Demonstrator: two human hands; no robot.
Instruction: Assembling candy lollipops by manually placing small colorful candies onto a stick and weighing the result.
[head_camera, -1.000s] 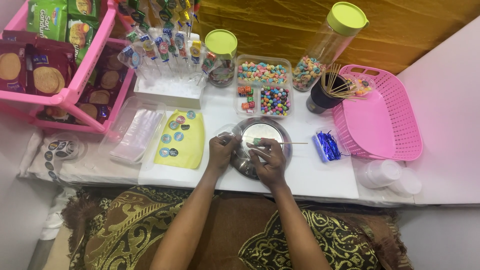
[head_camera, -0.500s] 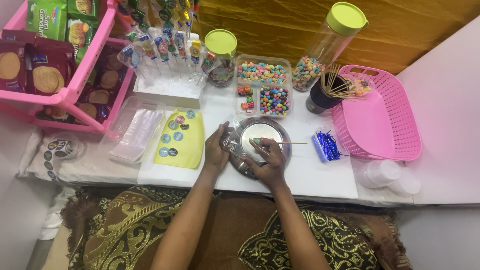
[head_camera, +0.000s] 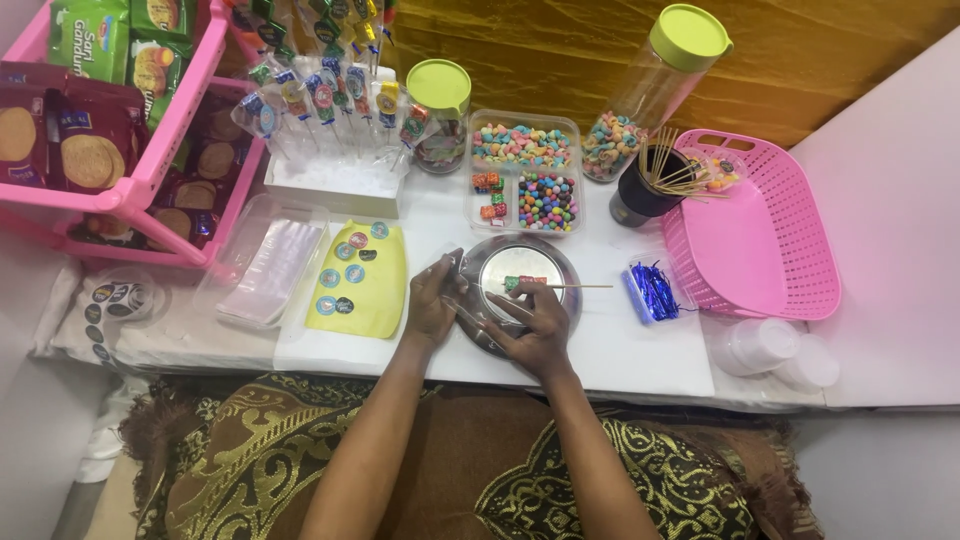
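1. Head view, looking down on a white worktop (head_camera: 640, 350) with a round metal plate (head_camera: 560, 262) near its front edge.
2. On the plate: a thin wooden skewer (head_camera: 575, 286) with small coloured candies (head_camera: 525, 282) threaded at its left end.
3. Long axis of the skewer: nearly level across the picture, candy end to the left over the middle of the plate, bare pointed end to the right, past the plate rim and over the worktop.
4. Right hand (head_camera: 540, 325) at the near rim of the plate, fingers curled and clenched on a clear plastic wrapper (head_camera: 480, 305); candy end of the skewer just beyond the fingertips, farther from the body.
5. Left hand (head_camera: 432, 300) at the left rim of the plate, pinching the same wrapper by its left part; mouth of the wrapper hard to tell.
6. Nearer hand to the skewer: the right one; the left one stands beside the plate, apart from the stick.
7. Direction from grip to skewer: up and slightly right from the right hand, straight right from the left hand.
8. Around: a divided tray of coloured candies (head_camera: 525, 175) behind the plate, a dark cup of bare skewers (head_camera: 645, 190) behind and to the right, blue twist ties (head_camera: 652, 292) right of the plate, a yellow sticker sheet (head_camera: 360, 280) left of it.
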